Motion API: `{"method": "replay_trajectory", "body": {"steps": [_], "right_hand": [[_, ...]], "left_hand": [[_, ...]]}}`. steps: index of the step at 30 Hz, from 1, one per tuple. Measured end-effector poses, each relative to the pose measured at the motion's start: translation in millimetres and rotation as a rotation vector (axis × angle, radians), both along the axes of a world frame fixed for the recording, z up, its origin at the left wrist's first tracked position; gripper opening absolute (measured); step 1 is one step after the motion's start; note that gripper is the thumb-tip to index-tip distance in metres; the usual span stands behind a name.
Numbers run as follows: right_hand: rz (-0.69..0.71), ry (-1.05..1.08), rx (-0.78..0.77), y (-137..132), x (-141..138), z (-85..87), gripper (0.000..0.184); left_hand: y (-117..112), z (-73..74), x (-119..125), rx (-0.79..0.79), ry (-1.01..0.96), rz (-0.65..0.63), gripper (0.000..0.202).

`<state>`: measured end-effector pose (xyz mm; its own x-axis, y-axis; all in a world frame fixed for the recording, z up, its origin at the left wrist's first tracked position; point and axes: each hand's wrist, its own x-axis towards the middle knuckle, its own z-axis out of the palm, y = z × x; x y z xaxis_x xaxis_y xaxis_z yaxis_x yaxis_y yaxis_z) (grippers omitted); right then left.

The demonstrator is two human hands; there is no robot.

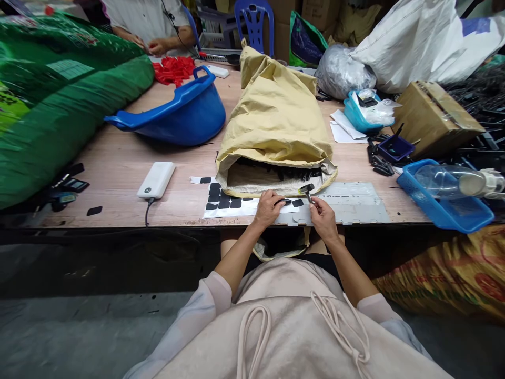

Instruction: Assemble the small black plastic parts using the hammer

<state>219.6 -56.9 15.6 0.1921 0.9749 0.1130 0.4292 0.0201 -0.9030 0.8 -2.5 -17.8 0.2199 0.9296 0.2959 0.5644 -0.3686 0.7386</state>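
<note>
My left hand (pixel 268 209) is closed on a small black piece (pixel 284 201) at the table's front edge. In my closed right hand (pixel 324 218) is a small T-shaped part (pixel 306 189) with a black head and a silvery stem, held upright. Its head is before the mouth of a yellow sack (pixel 276 121), which lies open toward me with many black parts inside. Beside and under my left hand lies a white sheet (pixel 213 213) bearing rows of black rounded-square pads (pixel 224 201). A loose-looking black pad (pixel 298 202) lies between my hands.
Left are a blue basin (pixel 189 116), a white power bank (pixel 157 180) with a cable, and a large green bag (pixel 59 121). Right are a grey flat board (pixel 359 202), a blue tray (pixel 473 213) holding a clear bottle, and a cardboard box (pixel 430 121). Another person sits across.
</note>
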Motion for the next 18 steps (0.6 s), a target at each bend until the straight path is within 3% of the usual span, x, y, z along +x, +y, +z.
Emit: {"method": "replay_trajectory", "body": {"steps": [11,15,18], "right_hand": [[0.194,-0.293,0.124,-14.0,-17.9,12.2,0.034],[0.153,-0.337,0.256,-16.7,-19.0,26.1,0.034],[0.137,-0.366,0.337,-18.3,-20.5,26.7,0.035]], "left_hand": [[-1.3,3.4,-0.6,-0.029,-0.014,-0.003,0.018],[-0.6,0.9,0.0,-0.005,-0.038,0.0,0.016],[-0.9,-0.7,1.5,0.018,-0.043,0.007,0.015]]}}
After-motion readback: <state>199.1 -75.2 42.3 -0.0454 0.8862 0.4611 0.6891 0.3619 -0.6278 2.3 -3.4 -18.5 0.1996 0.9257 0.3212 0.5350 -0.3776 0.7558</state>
